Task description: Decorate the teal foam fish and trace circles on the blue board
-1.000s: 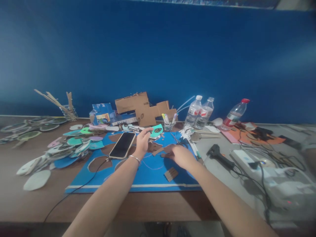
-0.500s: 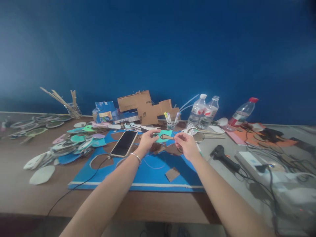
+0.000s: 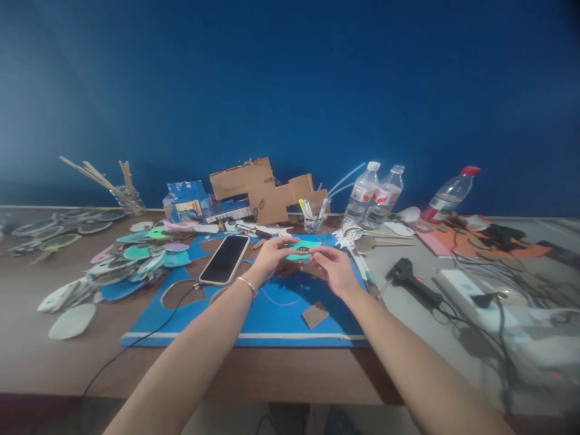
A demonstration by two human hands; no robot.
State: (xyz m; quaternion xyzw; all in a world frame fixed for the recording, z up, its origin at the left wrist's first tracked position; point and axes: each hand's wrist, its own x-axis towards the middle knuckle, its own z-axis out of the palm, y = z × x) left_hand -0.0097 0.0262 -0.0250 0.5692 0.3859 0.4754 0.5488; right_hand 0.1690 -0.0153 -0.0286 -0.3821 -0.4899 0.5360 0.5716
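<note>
My left hand (image 3: pixel 270 256), with a silver bangle at the wrist, is closed on the left end of a small green piece (image 3: pixel 298 249) above the blue board (image 3: pixel 272 326). A brown patch shows on the piece. The fingers of my right hand (image 3: pixel 334 269) are pinched at its right edge. Below the hands lies a small brown cardboard square (image 3: pixel 316 315) on the board. A phone (image 3: pixel 225 260) rests just left of my left hand, on the board with cut-out holes.
Cut shapes (image 3: pixel 136 266) are heaped at the left. Behind stand a cardboard piece (image 3: pixel 267 193), a pen holder (image 3: pixel 312 225) and bottles (image 3: pixel 362 196). On the right lie a black glue gun (image 3: pixel 414 284), a power strip (image 3: pixel 466 296) and cables.
The brown strip between my hands no longer shows as a long piece, and the green piece now looks narrower and tilted. The view has shifted slightly.
</note>
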